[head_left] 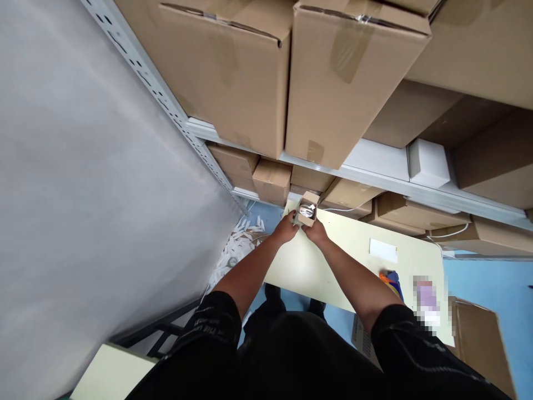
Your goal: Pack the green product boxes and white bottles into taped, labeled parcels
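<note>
A small open cardboard box point(308, 221) is held over the far left part of the pale table, its flaps raised. Inside it lies a coiled white cable point(307, 210). My right hand point(316, 231) grips the near right side of this box, fingers closed on it. Just left of the box, my left hand point(286, 229) is closed, with thumb and fingers around something small and pale. What that thing is, I cannot make out. Both arms reach forward, and the fingertips are partly hidden.
The pale yellow table point(300, 266) carries a white sheet point(383, 250) and a blue and orange packet point(391, 282) on the right. Cardboard boxes point(345, 78) fill the metal shelf point(375, 171) ahead. A grey wall point(104, 194) and white paper scraps point(233, 250) are at left.
</note>
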A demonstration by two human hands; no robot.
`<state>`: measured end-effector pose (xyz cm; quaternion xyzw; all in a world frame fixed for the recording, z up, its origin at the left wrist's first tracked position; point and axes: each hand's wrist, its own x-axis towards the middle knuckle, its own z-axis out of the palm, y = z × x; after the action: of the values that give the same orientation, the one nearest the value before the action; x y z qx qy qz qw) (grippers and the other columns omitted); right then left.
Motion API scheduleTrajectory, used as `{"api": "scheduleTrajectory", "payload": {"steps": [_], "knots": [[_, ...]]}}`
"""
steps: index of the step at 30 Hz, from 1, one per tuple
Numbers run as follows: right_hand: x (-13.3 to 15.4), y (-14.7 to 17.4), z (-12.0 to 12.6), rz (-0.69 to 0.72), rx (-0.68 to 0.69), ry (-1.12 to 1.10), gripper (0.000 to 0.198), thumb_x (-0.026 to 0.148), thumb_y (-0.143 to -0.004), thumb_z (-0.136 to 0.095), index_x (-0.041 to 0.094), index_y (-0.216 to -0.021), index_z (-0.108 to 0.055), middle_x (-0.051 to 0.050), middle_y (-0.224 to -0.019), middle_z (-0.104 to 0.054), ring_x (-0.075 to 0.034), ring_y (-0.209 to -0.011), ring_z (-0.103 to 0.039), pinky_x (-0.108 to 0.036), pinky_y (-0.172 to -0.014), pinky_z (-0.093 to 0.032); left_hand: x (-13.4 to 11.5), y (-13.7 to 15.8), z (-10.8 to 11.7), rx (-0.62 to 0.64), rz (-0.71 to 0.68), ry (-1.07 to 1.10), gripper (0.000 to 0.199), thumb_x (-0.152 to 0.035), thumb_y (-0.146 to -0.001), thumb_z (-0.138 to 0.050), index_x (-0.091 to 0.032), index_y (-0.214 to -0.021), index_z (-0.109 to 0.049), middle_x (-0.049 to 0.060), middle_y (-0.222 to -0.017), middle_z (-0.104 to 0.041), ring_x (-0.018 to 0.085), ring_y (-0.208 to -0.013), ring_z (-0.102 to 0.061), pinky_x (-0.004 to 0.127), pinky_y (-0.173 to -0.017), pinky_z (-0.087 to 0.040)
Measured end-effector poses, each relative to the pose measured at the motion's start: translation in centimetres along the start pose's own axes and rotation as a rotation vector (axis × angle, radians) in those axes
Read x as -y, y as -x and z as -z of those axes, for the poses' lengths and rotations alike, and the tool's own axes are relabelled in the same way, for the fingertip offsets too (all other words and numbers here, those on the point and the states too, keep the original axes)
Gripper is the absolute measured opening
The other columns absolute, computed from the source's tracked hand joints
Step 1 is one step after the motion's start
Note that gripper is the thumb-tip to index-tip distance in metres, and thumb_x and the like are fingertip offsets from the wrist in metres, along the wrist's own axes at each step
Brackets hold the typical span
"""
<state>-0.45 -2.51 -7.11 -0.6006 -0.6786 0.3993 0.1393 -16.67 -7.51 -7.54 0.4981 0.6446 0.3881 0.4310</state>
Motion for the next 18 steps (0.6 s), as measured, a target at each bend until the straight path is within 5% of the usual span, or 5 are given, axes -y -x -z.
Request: {"api": "scheduleTrajectory", "payload": {"steps": [4, 10, 18], "knots": [[-0.8, 1.1, 0.1, -0.028, 0.006, -0.008, 0.047, 0.023, -0.076, -0.073, 0.02, -0.122, -0.066, -0.009, -0.104, -0.078, -0.029, -0.092, -0.074, -0.043, -0.082, -0.058, 0.4, 1.4, 0.1, 0.046, 0.067, -0.022, 0.073, -0.027, -0.082, -0.077, -0.02, -0.15, -0.05, 0.016, -0.143, -0.064, 0.031, -0.117, -0.068, 0.047, -0.107, -0.051], [-4.1, 4.5, 1.4, -0.046, 0.018, -0.102, 0.069, 0.036, -0.072, -0.077, 0.021, -0.136, -0.057, -0.013, -0.119, -0.074, -0.023, -0.083, -0.074, -0.038, -0.075, -0.059, -0.2, 5.9, -0.1, -0.04, 0.221, -0.039, 0.066, -0.029, -0.084, -0.074, -0.019, -0.145, -0.053, 0.016, -0.143, -0.063, 0.028, -0.112, -0.07, 0.043, -0.103, -0.054], [-10.8, 11.5, 4.2, -0.007, 0.269, -0.121, 0.045, 0.036, -0.076, -0.071, 0.022, -0.118, -0.068, -0.008, -0.106, -0.077, -0.022, -0.086, -0.074, -0.034, -0.075, -0.056, 0.6, 21.5, -4.0, -0.267, 0.426, -0.021, 0.034, -0.032, -0.086, -0.066, -0.022, -0.119, -0.067, 0.009, -0.126, -0.072, 0.024, -0.107, -0.071, 0.039, -0.099, -0.054]]}}
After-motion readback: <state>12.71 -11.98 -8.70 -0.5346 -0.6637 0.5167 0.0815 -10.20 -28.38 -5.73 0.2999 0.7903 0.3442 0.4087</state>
